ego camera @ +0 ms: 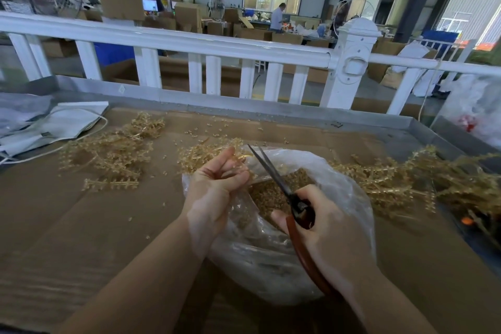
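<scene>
A clear plastic bag lies open on the cardboard-covered table, filled with small amber plastic pieces. My left hand is over the bag's left rim, its curled fingers pinching a thin amber plastic sprue strip. My right hand grips red-handled scissors. Their dark blades are slightly parted and point up-left toward the strip.
Piles of amber sprue branches lie at the left and at the right. White bags sit at the far left. A white railing borders the table's far side. A plastic sack stands at the right edge.
</scene>
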Available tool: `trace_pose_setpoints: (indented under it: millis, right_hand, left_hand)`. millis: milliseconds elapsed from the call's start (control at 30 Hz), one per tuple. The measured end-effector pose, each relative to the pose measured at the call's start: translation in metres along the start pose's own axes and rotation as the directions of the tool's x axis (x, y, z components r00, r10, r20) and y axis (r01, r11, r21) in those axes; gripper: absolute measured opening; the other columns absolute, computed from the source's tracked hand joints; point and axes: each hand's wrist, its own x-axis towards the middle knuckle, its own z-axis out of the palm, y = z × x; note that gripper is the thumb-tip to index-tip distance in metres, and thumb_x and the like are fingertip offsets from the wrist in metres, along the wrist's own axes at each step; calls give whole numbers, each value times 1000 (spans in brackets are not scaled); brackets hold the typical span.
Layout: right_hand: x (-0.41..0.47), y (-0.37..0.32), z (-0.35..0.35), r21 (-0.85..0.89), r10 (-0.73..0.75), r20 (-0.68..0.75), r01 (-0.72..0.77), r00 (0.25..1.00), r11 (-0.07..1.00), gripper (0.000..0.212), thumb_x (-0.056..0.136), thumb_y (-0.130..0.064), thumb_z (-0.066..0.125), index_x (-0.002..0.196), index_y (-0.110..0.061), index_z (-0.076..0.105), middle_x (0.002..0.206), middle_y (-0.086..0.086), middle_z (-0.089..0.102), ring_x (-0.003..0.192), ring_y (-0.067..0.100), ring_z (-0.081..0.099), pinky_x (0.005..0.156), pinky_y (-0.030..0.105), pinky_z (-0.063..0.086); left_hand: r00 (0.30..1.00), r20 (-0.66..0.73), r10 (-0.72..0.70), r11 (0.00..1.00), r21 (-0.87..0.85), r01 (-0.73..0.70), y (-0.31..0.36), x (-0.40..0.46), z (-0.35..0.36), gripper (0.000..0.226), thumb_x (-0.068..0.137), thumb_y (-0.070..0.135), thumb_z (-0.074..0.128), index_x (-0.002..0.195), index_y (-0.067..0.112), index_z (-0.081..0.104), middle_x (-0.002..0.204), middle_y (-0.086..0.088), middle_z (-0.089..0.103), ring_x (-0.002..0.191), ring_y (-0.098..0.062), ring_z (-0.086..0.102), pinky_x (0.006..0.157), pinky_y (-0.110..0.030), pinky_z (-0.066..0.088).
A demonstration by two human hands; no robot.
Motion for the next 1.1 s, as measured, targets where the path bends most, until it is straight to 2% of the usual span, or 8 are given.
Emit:
trace_pose_setpoints:
  millis: [100, 267, 367, 433, 533, 700, 833, 1100]
  right_hand:
    - [-5, -1, 0, -19, -16, 18, 16, 1000, 1000, 27, 79, -61, 59, 84, -38, 46, 69, -19, 57, 86, -20, 47, 65, 2, 38]
    - [-7, -2, 2, -94, -54, 21, 56, 998, 994, 29, 80, -61, 59, 81, -37, 43, 62, -17, 53, 83, -23, 46, 67, 0, 36]
    - [-7, -2, 4, -139, -83, 16, 85, 996, 987, 30, 81, -63, 57, 86, -37, 43, 59, -15, 49, 72, -12, 52, 63, 6, 39]
    - [-7, -3, 5, -169, -97, 15, 98, 995, 981, 31, 81, -65, 55, 87, -37, 43, 57, -14, 47, 59, -4, 51, 57, 10, 40]
    - [-7, -4, 5, -181, -107, -2, 105, 994, 978, 31, 81, -65, 55, 84, -36, 43, 57, -14, 46, 54, -1, 49, 59, 9, 40]
    - [-6, -5, 4, -153, -97, 21, 99, 995, 983, 30, 81, -62, 58, 83, -37, 41, 59, -17, 48, 57, -5, 51, 63, 5, 39]
    - [-6, -5, 3, -65, -78, 17, 79, 997, 995, 32, 80, -61, 60, 74, -37, 39, 58, -14, 51, 76, -15, 51, 64, 3, 38]
    - [-7, -6, 2, -30, -77, 33, 78, 996, 997, 32, 80, -61, 59, 76, -35, 40, 59, -13, 51, 76, -11, 53, 63, 8, 40]
  left_hand:
    - [999, -24, 40, 999, 25, -40, 2, -1, 2, 58, 70, -26, 57, 109, 17, 62, 63, 8, 60, 69, -10, 66, 70, -25, 59]
    - [998, -42, 41, 999, 10, -41, 7, -4, 5, 57, 73, -25, 57, 113, 15, 62, 89, -7, 57, 80, -17, 67, 76, -30, 58]
    - [998, -46, 50, 999, 9, -49, 7, -4, 5, 58, 73, -25, 57, 119, 12, 59, 83, -4, 57, 75, -13, 66, 70, -25, 59]
    - [997, -52, 52, 999, 4, -52, 7, -4, 5, 56, 73, -24, 57, 115, 13, 61, 79, -2, 56, 73, -11, 66, 66, -22, 57]
    - [997, -60, 47, 999, -11, -48, 5, -3, 4, 53, 73, -25, 57, 108, 15, 62, 79, -2, 56, 73, -12, 66, 64, -20, 56]
    - [997, -63, 51, 998, -33, -53, 4, -3, 3, 54, 72, -25, 57, 111, 13, 62, 73, 2, 55, 67, -8, 68, 62, -19, 55]
    - [998, -53, 43, 998, -54, -46, 6, -4, 4, 53, 72, -24, 57, 109, 14, 62, 76, 1, 56, 70, -10, 69, 63, -20, 56]
    - [999, -36, 34, 997, -67, -36, 7, -6, 6, 57, 70, -23, 58, 114, 13, 61, 83, -3, 59, 72, -12, 69, 70, -24, 58]
